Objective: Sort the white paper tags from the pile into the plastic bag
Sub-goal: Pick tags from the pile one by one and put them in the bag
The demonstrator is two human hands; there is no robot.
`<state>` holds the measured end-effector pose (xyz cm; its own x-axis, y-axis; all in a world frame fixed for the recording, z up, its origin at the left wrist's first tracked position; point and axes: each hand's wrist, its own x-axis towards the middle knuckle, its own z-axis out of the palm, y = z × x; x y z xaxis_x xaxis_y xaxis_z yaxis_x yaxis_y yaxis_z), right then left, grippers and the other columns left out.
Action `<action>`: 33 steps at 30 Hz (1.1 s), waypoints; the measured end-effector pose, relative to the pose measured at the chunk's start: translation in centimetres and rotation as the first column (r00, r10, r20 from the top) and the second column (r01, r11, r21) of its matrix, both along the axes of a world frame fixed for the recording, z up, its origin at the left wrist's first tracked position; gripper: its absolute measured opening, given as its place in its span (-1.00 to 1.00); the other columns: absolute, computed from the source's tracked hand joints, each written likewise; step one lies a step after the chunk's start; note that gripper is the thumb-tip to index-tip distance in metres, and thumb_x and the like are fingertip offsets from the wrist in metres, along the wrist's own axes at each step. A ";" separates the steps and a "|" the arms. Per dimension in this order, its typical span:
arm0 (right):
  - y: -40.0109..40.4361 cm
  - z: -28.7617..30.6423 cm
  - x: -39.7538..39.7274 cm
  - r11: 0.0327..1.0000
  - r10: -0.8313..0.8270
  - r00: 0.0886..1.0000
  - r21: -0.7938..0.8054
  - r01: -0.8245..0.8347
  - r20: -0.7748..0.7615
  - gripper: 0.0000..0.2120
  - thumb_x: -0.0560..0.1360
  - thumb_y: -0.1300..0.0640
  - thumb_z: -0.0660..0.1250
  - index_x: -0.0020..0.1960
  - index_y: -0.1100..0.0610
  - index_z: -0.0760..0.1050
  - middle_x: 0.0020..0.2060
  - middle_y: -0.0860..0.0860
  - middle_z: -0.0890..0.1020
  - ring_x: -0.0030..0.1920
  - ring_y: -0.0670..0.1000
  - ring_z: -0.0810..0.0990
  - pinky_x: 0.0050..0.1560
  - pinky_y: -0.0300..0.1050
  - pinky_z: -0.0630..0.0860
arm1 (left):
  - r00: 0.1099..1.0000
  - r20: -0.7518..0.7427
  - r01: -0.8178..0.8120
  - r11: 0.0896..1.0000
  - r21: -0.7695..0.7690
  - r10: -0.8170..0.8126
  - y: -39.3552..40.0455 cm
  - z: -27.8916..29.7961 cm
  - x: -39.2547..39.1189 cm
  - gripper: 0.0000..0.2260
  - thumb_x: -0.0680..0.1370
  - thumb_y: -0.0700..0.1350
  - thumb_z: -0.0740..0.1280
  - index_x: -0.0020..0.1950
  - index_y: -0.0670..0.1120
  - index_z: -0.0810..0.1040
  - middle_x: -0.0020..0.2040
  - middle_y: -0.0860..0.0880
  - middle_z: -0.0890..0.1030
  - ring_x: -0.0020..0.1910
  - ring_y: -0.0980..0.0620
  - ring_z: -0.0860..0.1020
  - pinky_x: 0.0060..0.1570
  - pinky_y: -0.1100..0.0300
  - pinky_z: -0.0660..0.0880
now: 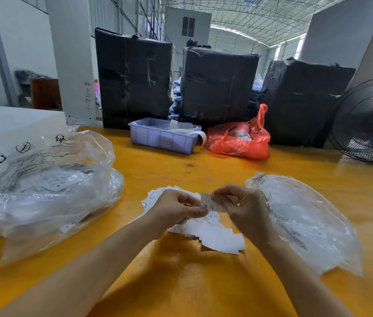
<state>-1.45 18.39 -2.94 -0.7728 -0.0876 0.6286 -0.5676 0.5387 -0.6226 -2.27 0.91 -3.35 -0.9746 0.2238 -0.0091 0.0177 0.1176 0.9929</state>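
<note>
- Far left, a white box (pixel 9 124) sits at the edge of the yellow tabletop (pixel 181 282), and in front of it a big crumpled clear bag (pixel 44 191) with printed tags showing through the plastic.
- Behind it, a white pillar (pixel 71 58) rises with handwriting low on its side.
- Back centre, a lilac bin (pixel 158 138) with white strips inside, set against tall black wrapped bundles (pixel 135 81).
- Now the left hand (pixel 176 209): fingers curled in, thumb and fingertips pinching the lower left edge of a single white tag (pixel 206 201), held above the pile.
- The pile of white tags (pixel 217 236) lies loose on the tabletop right beneath both hands, fanned out toward the person, some slips face down and blank.
- The right hand (pixel 245 207) has the same tag by its top right side, thumb and forefinger closed on it, the other fingers folded under; so both hands grasp the one slip between them.
- Just right of that hand, a flat clear plastic bag (pixel 306 220) lies on the tabletop, its printed edge nearest the right wrist; whether tags are inside it I cannot tell.
- Back right, a red plastic bag (pixel 240 140) slumps beside the bin, and a black fan (pixel 368 124) stands at the far right edge.
</note>
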 end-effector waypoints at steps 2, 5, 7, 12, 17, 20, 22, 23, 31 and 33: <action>-0.1 0.0 0.1 1.000 0.024 1.000 0.000 -0.024 0.003 -0.90 0.43 0.33 0.42 -0.17 0.17 0.67 -0.30 -0.07 0.65 -0.23 -0.14 0.61 -0.31 -0.35 0.50 | 1.000 -0.006 0.000 1.000 -0.004 0.000 0.0 0.0 0.0 -0.91 0.35 -0.26 0.53 -0.28 -0.11 0.65 -0.45 -0.02 0.59 -0.55 0.14 0.37 -0.53 0.34 0.31; 0.0 0.1 -0.1 0.997 -0.003 1.000 -0.080 0.002 -0.010 -0.91 0.42 0.32 0.44 -0.17 0.16 0.67 -0.29 -0.07 0.67 -0.22 -0.16 0.63 -0.25 -0.27 0.55 | 1.000 -0.007 -0.002 1.000 0.001 0.002 -0.1 0.0 -0.1 -0.93 0.36 -0.24 0.53 -0.26 -0.13 0.67 -0.44 -0.04 0.58 -0.52 0.12 0.38 -0.51 0.33 0.33; 0.1 0.2 -0.1 0.992 -0.018 1.000 -0.123 0.015 -0.025 -0.92 0.41 0.32 0.44 -0.17 0.17 0.66 -0.29 -0.14 0.65 -0.19 -0.22 0.63 -0.21 -0.32 0.55 | 1.000 -0.012 0.000 1.000 0.001 0.000 -0.1 -0.1 0.0 -0.95 0.37 -0.24 0.52 -0.25 -0.12 0.68 -0.46 -0.01 0.56 -0.51 0.14 0.40 -0.51 0.34 0.34; 0.2 0.3 -0.1 0.991 -0.026 0.998 -0.136 0.019 -0.052 -0.91 0.42 0.33 0.43 -0.14 0.17 0.66 -0.27 -0.21 0.62 -0.16 -0.28 0.62 -0.18 -0.40 0.53 | 1.000 -0.017 0.001 1.000 -0.005 -0.001 -0.1 -0.1 0.0 -0.94 0.39 -0.24 0.50 -0.25 -0.10 0.69 -0.46 0.00 0.56 -0.51 0.16 0.42 -0.52 0.36 0.34; 0.2 0.2 -0.1 0.993 -0.014 0.998 -0.121 0.007 -0.062 -0.90 0.40 0.34 0.44 -0.16 0.17 0.66 -0.28 -0.19 0.63 -0.17 -0.26 0.62 -0.18 -0.39 0.53 | 1.000 -0.013 0.000 1.000 -0.004 0.000 -0.1 0.0 -0.1 -0.92 0.37 -0.24 0.51 -0.27 -0.07 0.69 -0.43 -0.02 0.58 -0.52 0.16 0.42 -0.52 0.36 0.35; 0.2 0.1 -0.2 0.995 -0.009 0.998 -0.096 0.003 -0.070 -0.91 0.40 0.34 0.44 -0.16 0.18 0.67 -0.29 -0.19 0.63 -0.18 -0.28 0.62 -0.20 -0.44 0.50 | 1.000 -0.008 0.000 1.000 -0.010 0.000 0.0 0.0 0.0 -0.90 0.38 -0.24 0.51 -0.27 -0.05 0.69 -0.43 0.02 0.60 -0.50 0.19 0.46 -0.48 0.37 0.38; 0.2 0.1 -0.2 0.993 -0.007 0.997 -0.122 -0.002 -0.074 -0.90 0.41 0.34 0.43 -0.15 0.17 0.66 -0.28 -0.21 0.62 -0.17 -0.30 0.62 -0.20 -0.44 0.50 | 1.000 -0.005 -0.002 1.000 -0.020 0.002 0.0 0.0 0.0 -0.89 0.38 -0.24 0.51 -0.27 -0.03 0.69 -0.41 0.04 0.62 -0.47 0.20 0.49 -0.45 0.36 0.40; 0.3 0.1 -0.2 0.990 -0.006 0.997 -0.140 -0.004 -0.074 -0.89 0.41 0.34 0.43 -0.14 0.17 0.66 -0.26 -0.21 0.62 -0.16 -0.30 0.62 -0.20 -0.44 0.51 | 1.000 -0.003 -0.004 1.000 -0.023 0.004 -0.1 0.0 0.0 -0.88 0.38 -0.24 0.51 -0.27 -0.03 0.68 -0.41 0.04 0.63 -0.45 0.19 0.50 -0.44 0.36 0.40; 0.4 -0.1 -0.3 0.999 -0.023 0.996 -0.035 0.020 -0.090 -0.92 0.40 0.32 0.45 -0.15 0.17 0.67 -0.28 -0.09 0.66 -0.19 -0.23 0.63 -0.26 -0.44 0.48 | 1.000 0.012 -0.017 0.999 -0.030 0.017 0.0 0.1 0.1 -0.89 0.37 -0.25 0.52 -0.22 -0.05 0.67 -0.36 0.04 0.66 -0.39 0.18 0.56 -0.40 0.34 0.41; 0.4 -0.2 -0.4 0.999 -0.038 0.995 -0.007 0.037 -0.097 -0.92 0.41 0.31 0.45 -0.15 0.17 0.67 -0.28 -0.04 0.68 -0.24 -0.15 0.63 -0.28 -0.42 0.49 | 0.999 0.019 -0.025 0.999 -0.028 0.026 0.1 0.1 0.1 -0.89 0.37 -0.25 0.52 -0.23 -0.06 0.67 -0.36 0.03 0.66 -0.39 0.16 0.55 -0.41 0.33 0.41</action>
<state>-1.81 18.80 -3.11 -0.7107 -0.0562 0.7012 -0.6049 0.5578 -0.5683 -2.12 0.98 -3.22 -0.9796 0.1981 -0.0339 -0.0049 0.1450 0.9894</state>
